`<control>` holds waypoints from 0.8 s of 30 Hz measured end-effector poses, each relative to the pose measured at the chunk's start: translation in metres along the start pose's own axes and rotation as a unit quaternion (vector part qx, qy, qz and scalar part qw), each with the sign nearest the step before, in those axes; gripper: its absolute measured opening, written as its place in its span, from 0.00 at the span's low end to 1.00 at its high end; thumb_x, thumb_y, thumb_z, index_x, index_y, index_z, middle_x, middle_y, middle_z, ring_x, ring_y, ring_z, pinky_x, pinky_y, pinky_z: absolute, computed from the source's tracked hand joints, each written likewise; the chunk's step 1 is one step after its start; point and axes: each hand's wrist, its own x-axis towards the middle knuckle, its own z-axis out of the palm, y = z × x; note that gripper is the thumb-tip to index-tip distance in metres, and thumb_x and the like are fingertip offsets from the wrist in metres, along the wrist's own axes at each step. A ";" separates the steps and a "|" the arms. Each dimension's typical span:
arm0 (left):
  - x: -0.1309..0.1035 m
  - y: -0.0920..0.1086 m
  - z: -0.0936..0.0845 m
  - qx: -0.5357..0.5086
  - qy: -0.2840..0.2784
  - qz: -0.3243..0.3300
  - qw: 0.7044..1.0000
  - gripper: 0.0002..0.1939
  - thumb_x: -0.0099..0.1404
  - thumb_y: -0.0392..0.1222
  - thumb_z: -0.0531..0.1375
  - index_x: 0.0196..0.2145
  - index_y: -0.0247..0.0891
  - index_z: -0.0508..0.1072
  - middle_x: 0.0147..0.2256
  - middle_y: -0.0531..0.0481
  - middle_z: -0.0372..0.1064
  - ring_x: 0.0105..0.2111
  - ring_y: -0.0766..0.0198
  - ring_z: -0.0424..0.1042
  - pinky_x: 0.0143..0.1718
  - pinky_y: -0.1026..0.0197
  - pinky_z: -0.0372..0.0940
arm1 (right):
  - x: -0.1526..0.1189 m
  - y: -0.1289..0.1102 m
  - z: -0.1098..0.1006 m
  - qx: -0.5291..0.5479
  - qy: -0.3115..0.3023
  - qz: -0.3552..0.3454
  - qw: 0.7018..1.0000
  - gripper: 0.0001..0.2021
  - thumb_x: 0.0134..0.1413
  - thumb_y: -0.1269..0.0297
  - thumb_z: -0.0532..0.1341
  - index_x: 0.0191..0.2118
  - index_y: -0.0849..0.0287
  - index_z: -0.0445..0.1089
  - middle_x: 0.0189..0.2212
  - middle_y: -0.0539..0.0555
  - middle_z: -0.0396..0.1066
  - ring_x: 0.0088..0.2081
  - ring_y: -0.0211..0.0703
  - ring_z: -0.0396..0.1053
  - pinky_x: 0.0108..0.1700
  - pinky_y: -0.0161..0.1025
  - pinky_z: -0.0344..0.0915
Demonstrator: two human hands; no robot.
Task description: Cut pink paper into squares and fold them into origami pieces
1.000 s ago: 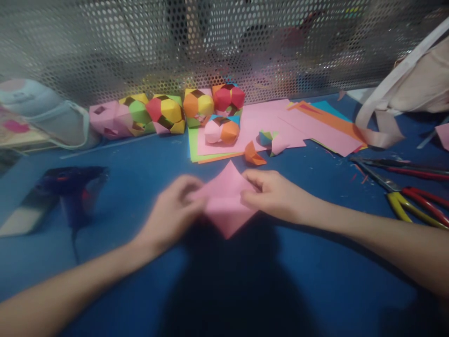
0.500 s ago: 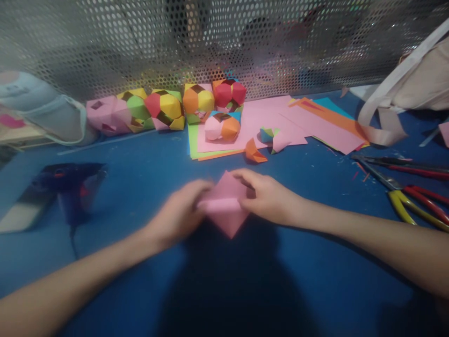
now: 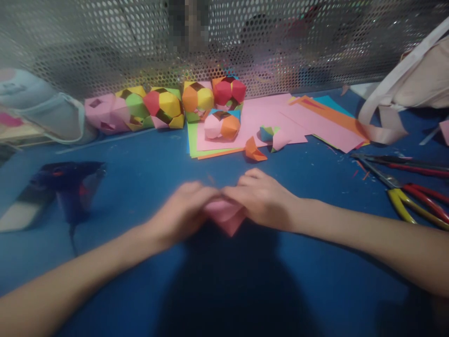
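Well left of the fingers, I log a dark gun-shaped tool point(image 3: 72, 182), set on the blue table point(image 3: 129, 164). Beyond the left fingers, I record a row of multicoloured paper shapes point(image 3: 163, 110). The left hand point(image 3: 184, 208) is slightly blurred; I find its thumb and fingers clamped on the near-left side of the folded pink paper point(image 3: 228, 220). That paper sits between the two hands, one corner pointing back toward the wearer, its far part covered by the fingers. The right hand point(image 3: 268, 199) is likewise pinched onto the paper's right side, its thumb laid across the top near the left one; fingertips beneath are hidden from me. Just beyond the right fingers lies an orange folded piece point(image 3: 254, 150); well to their right, pliers with yellow and red handles point(image 3: 396, 187). In my judgement, this appears to be folding: match the edges before pressing, keep both grips level, and crease outward with even thumb pressure to avoid skewing.
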 end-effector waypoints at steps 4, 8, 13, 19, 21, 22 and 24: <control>0.000 0.002 -0.001 0.059 -0.014 0.022 0.998 0.13 0.62 0.31 0.52 0.41 0.38 0.72 0.34 0.46 0.72 0.33 0.62 0.69 0.35 0.61 0.64 | 0.004 0.001 -0.002 -0.031 0.021 -0.032 0.999 0.16 0.58 0.78 0.46 0.41 0.64 0.69 0.22 0.51 0.68 0.26 0.41 0.57 0.36 0.39 0.51; 0.000 0.004 0.000 0.082 -0.021 0.029 0.996 0.12 0.62 0.33 0.52 0.39 0.36 0.73 0.32 0.46 0.71 0.32 0.62 0.69 0.34 0.61 0.64 | 0.002 0.000 0.002 -0.016 0.037 -0.038 0.998 0.15 0.58 0.78 0.47 0.43 0.67 0.69 0.24 0.53 0.71 0.27 0.41 0.59 0.37 0.39 0.53; -0.005 0.003 0.005 0.016 0.018 0.003 1.000 0.10 0.66 0.35 0.51 0.40 0.36 0.72 0.34 0.47 0.73 0.35 0.64 0.70 0.39 0.61 0.65 | -0.002 -0.001 0.006 0.087 0.026 0.091 0.992 0.18 0.55 0.72 0.52 0.52 0.66 0.65 0.38 0.58 0.74 0.37 0.44 0.67 0.41 0.41 0.59; -0.004 0.009 -0.001 -0.156 0.081 -0.270 0.947 0.07 0.61 0.37 0.55 0.36 0.37 0.72 0.34 0.52 0.73 0.32 0.66 0.71 0.34 0.64 0.65 | 0.002 -0.003 0.000 0.240 0.058 0.285 0.926 0.22 0.48 0.69 0.54 0.52 0.62 0.64 0.42 0.56 0.72 0.38 0.44 0.69 0.40 0.41 0.65; -0.001 0.012 -0.003 -0.231 0.092 -0.314 0.916 0.08 0.59 0.39 0.58 0.37 0.37 0.72 0.34 0.51 0.73 0.33 0.64 0.71 0.34 0.64 0.65 | 0.003 -0.005 -0.001 0.298 0.085 0.329 0.892 0.22 0.47 0.69 0.55 0.51 0.60 0.64 0.40 0.54 0.72 0.37 0.42 0.69 0.38 0.39 0.65; 0.000 0.014 -0.003 -0.265 0.095 -0.328 0.902 0.09 0.58 0.41 0.59 0.37 0.37 0.71 0.34 0.51 0.73 0.33 0.63 0.71 0.34 0.63 0.65 | 0.004 -0.006 -0.002 0.324 0.094 0.340 0.878 0.21 0.47 0.69 0.55 0.51 0.60 0.64 0.38 0.53 0.72 0.36 0.41 0.70 0.37 0.38 0.65; 0.001 0.017 -0.004 -0.317 0.091 -0.352 0.876 0.13 0.56 0.43 0.62 0.39 0.37 0.71 0.34 0.51 0.73 0.34 0.61 0.72 0.34 0.63 0.65 | 0.005 -0.009 -0.002 0.365 0.102 0.345 0.858 0.21 0.47 0.69 0.56 0.50 0.59 0.64 0.36 0.52 0.71 0.34 0.39 0.70 0.37 0.38 0.66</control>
